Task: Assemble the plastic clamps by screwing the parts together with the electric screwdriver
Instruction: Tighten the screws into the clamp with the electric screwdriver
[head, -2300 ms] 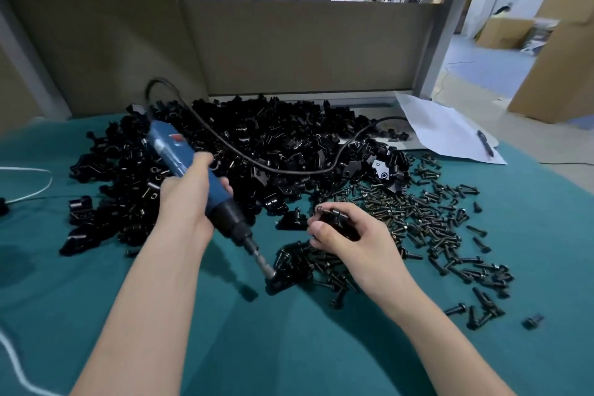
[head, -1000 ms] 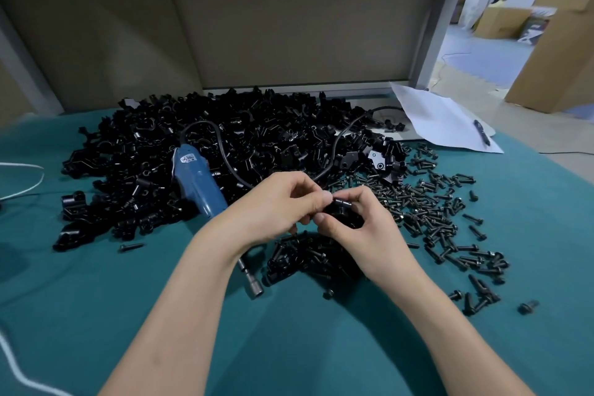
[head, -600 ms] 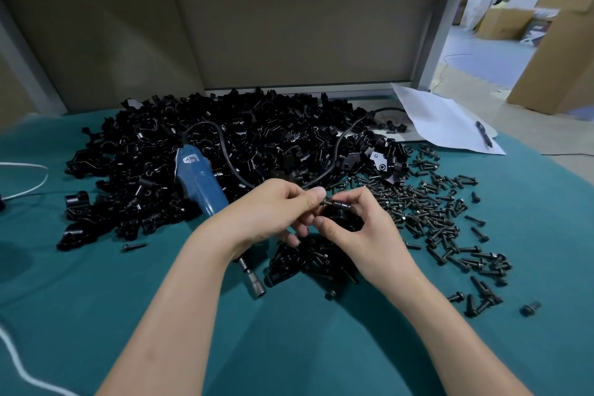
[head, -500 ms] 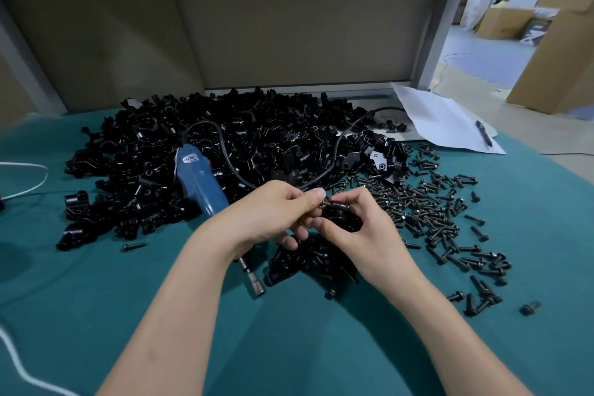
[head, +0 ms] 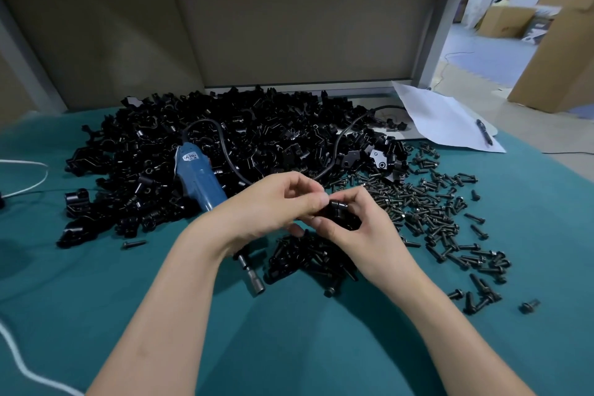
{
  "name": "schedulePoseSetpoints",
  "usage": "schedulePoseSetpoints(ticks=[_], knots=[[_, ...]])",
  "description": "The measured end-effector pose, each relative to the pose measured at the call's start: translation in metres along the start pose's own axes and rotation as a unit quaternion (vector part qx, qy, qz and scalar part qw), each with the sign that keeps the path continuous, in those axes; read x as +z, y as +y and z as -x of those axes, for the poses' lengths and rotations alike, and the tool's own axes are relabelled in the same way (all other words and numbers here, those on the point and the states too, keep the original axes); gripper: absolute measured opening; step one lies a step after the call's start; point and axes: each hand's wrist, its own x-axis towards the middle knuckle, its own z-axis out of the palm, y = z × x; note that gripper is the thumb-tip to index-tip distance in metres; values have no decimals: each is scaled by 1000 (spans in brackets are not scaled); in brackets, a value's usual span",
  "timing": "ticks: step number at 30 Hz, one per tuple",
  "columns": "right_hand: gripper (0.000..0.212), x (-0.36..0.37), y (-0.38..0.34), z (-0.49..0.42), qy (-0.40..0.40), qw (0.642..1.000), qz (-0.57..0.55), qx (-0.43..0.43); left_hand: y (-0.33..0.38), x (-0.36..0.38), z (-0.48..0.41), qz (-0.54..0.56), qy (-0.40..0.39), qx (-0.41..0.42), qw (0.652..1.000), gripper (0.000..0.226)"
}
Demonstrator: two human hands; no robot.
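My right hand (head: 360, 231) grips a black plastic clamp (head: 339, 211) above the table's middle. My left hand (head: 273, 206) meets it from the left, thumb and fingertips pinching at the clamp's top where a screw sat; the screw itself is hidden by the fingers. The blue electric screwdriver (head: 199, 180) lies on the teal cloth behind my left wrist, its metal socket bit (head: 254, 280) pointing toward me. A big heap of black clamp parts (head: 225, 145) fills the back of the table. Loose black screws (head: 430, 215) are scattered to the right.
A small pile of black pieces (head: 305, 260) lies under my hands. White paper with a pen (head: 443, 119) lies at the back right. A white cable (head: 22, 177) runs along the left edge. Grey partition panels (head: 289, 36) close off the back.
I set the screwdriver down on the cloth and brought my left hand over to the clamp in my right hand. In the last second the fingers closed further over the clamp's top.
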Motion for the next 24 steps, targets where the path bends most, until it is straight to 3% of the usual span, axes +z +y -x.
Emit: schedulePoseSetpoints(ticks=[4,8,15,24], knots=[[32,1,0,0,5,999,38,-15,1,2,1,-9,28,-51,998,36],[31,2,-1,1,1,997,70,-23,-1,4,1,-41,8,-70,997,39],[34,0,0,-1,-4,1000,25,-2,0,5,-6,-108,30,0,994,33],[37,-2,2,-4,-24,993,-113,26,0,11,-7,-107,75,75,989,9]])
